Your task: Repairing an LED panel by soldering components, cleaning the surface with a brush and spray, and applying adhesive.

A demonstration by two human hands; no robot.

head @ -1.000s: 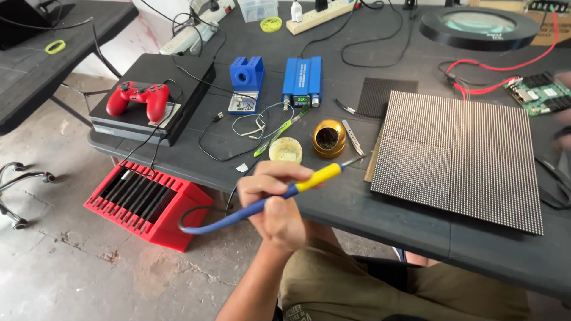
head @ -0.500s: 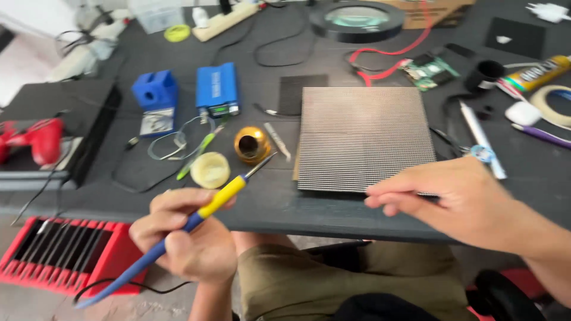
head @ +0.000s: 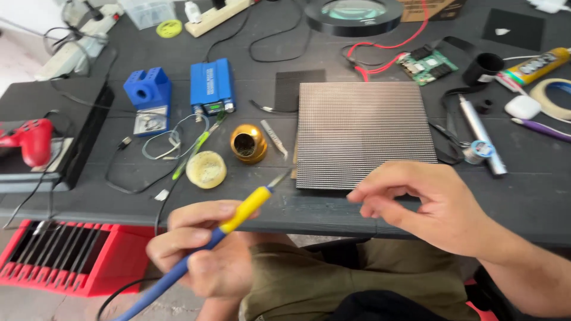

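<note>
My left hand [head: 199, 249] grips a soldering iron [head: 241, 211] with a blue and yellow handle, its metal tip pointing up toward the near left corner of a square LED panel [head: 363, 134] lying flat on the dark table [head: 333, 205]. My right hand [head: 434, 205] hovers over the table's front edge just below the panel, fingers loosely curled and apart, holding nothing. A brass tip cleaner [head: 248, 144] and a round yellow tin [head: 206, 169] sit left of the panel.
A blue soldering station [head: 212, 87] and blue holder [head: 147, 95] stand at the left. Tweezers [head: 274, 138], a green circuit board [head: 430, 64], a magnifier lamp [head: 355, 13], a glue tube [head: 532, 67], tape and cables lie around. A red game controller [head: 27, 140] and red rack [head: 53, 261] are far left.
My view has shifted slightly right and closer. My right hand has come a little lower toward the table's front edge. The soldering iron stays in my left hand, tip still near the panel's corner.
</note>
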